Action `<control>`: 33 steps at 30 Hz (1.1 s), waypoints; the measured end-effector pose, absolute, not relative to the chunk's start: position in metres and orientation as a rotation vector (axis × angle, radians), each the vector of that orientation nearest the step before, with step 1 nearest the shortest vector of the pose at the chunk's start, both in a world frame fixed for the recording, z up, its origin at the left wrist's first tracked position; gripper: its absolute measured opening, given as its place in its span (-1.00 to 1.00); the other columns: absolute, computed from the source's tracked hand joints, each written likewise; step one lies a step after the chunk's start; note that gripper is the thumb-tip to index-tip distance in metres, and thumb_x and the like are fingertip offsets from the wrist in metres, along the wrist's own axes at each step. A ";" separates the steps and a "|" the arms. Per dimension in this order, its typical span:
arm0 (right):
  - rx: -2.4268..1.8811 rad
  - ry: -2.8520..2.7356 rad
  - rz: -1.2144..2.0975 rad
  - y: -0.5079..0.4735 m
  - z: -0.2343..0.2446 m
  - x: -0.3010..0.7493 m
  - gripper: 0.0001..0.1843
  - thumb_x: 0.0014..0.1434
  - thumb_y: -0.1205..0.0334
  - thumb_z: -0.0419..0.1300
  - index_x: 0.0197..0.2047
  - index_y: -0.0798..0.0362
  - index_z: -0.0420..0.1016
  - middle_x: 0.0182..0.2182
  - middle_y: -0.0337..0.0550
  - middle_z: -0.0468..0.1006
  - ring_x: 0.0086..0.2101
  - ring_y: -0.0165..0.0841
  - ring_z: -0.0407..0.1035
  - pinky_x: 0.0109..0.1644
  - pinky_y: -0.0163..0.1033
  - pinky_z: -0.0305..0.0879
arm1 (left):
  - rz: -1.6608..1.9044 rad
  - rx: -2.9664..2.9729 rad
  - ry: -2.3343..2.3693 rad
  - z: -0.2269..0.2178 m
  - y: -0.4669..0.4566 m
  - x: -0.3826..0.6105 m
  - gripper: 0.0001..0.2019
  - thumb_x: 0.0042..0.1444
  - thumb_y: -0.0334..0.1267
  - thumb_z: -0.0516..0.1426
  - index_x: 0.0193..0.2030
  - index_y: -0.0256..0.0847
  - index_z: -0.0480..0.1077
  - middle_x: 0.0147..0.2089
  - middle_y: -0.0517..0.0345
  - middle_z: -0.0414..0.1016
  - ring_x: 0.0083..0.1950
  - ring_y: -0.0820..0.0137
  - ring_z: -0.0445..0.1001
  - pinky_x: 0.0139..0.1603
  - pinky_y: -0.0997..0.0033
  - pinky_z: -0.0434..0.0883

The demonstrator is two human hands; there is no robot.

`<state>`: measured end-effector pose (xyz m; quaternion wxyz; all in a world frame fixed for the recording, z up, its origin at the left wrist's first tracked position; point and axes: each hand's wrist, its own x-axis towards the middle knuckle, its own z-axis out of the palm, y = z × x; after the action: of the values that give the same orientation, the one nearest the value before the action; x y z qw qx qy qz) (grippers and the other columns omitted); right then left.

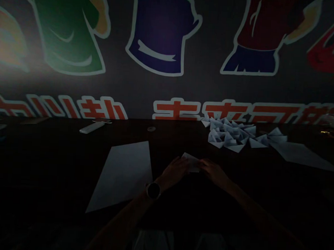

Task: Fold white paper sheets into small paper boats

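A small piece of folded white paper (193, 165) lies on the dark table between my hands. My left hand (175, 171), with a round watch (153, 190) on its wrist, presses its closed fingers on the paper's left side. At the right edge, my right hand (213, 173) has its fingers closed on the same paper. The dim light hides the fingertips in part. Beside my left forearm lies a large flat white sheet (123, 175).
Several folded paper boats (230, 134) are heaped at the back right, beside another white paper sheet (304, 154). A white oblong object (92, 127) and a small round disc (151, 129) lie toward the back. A painted wall (141, 87) rises behind the table.
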<state>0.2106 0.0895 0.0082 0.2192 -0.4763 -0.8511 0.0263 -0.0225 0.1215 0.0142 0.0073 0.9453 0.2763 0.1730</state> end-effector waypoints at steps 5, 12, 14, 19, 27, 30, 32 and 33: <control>-1.322 -2.276 0.138 0.093 0.010 0.210 -0.71 0.23 0.29 -0.03 -0.12 0.00 0.49 -0.13 -0.09 0.48 -0.12 -0.30 0.36 -0.03 -0.20 0.26 | 0.528 2.714 1.121 0.014 0.123 -0.023 -0.79 0.19 -0.42 0.00 -0.18 -0.18 0.44 -0.08 0.08 0.48 -0.03 0.31 0.41 -0.02 0.34 0.33; -1.579 -2.013 0.178 0.119 0.003 0.207 -0.73 0.22 0.22 -0.01 -0.33 0.07 0.50 -0.30 -0.11 0.52 -0.25 -0.32 0.41 -0.14 -0.26 0.26 | 0.757 2.261 1.441 0.008 0.145 -0.019 -0.80 0.16 -0.21 0.08 -0.36 -0.26 0.46 -0.27 0.10 0.51 -0.25 0.37 0.48 -0.25 0.43 0.33; -1.633 -1.977 0.162 0.127 -0.001 0.206 -0.71 0.21 0.19 -0.01 -0.36 0.07 0.50 -0.33 -0.09 0.52 -0.27 -0.30 0.41 -0.17 -0.24 0.26 | 0.765 2.243 1.496 0.006 0.148 -0.017 -0.78 0.16 -0.19 0.08 -0.37 -0.28 0.44 -0.29 0.07 0.49 -0.26 0.36 0.47 -0.27 0.43 0.31; -1.736 -1.914 0.120 0.136 -0.009 0.204 -0.73 0.19 0.15 0.01 -0.31 0.06 0.49 -0.31 -0.08 0.53 -0.25 -0.26 0.41 -0.17 -0.23 0.23 | 0.749 2.288 1.553 0.004 0.144 -0.013 -0.84 0.18 -0.24 0.07 -0.34 -0.27 0.38 -0.22 0.04 0.43 -0.20 0.34 0.42 -0.19 0.39 0.30; -1.839 -1.909 0.089 0.136 -0.005 0.198 -0.71 0.22 0.09 0.01 -0.33 0.06 0.47 -0.33 -0.08 0.55 -0.26 -0.27 0.42 -0.22 -0.27 0.21 | 0.635 2.396 1.635 0.008 0.139 -0.014 -0.81 0.23 -0.25 -0.03 -0.27 -0.28 0.35 -0.17 -0.05 0.42 -0.08 0.22 0.38 -0.07 0.23 0.25; -1.874 -1.914 0.068 0.136 -0.001 0.195 -0.70 0.23 0.09 0.00 -0.32 0.08 0.46 -0.31 -0.04 0.55 -0.24 -0.26 0.42 -0.22 -0.27 0.19 | 0.598 2.413 1.687 0.011 0.138 -0.015 -0.79 0.24 -0.23 -0.05 -0.25 -0.27 0.35 -0.15 -0.07 0.43 -0.05 0.17 0.37 -0.04 0.15 0.22; -1.896 -1.918 0.059 0.136 0.000 0.193 -0.67 0.25 0.07 -0.02 -0.33 0.08 0.46 -0.32 -0.05 0.56 -0.25 -0.26 0.42 -0.24 -0.27 0.19 | 0.578 2.424 1.710 0.014 0.137 -0.015 -0.78 0.24 -0.21 -0.05 -0.25 -0.25 0.36 -0.15 -0.06 0.45 -0.04 0.17 0.37 -0.02 0.13 0.19; -1.907 -1.919 0.056 0.136 0.001 0.193 -0.66 0.25 0.05 -0.02 -0.33 0.07 0.45 -0.32 -0.05 0.56 -0.25 -0.27 0.43 -0.26 -0.28 0.18 | 0.568 2.431 1.713 0.015 0.137 -0.016 -0.78 0.24 -0.21 -0.05 -0.26 -0.24 0.36 -0.16 -0.04 0.45 -0.04 0.18 0.38 -0.02 0.13 0.18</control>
<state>0.1930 0.1358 0.0008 0.2160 -0.6881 -0.6924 0.0203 -0.0155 0.1374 0.0151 0.0569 0.8016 0.5649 0.1873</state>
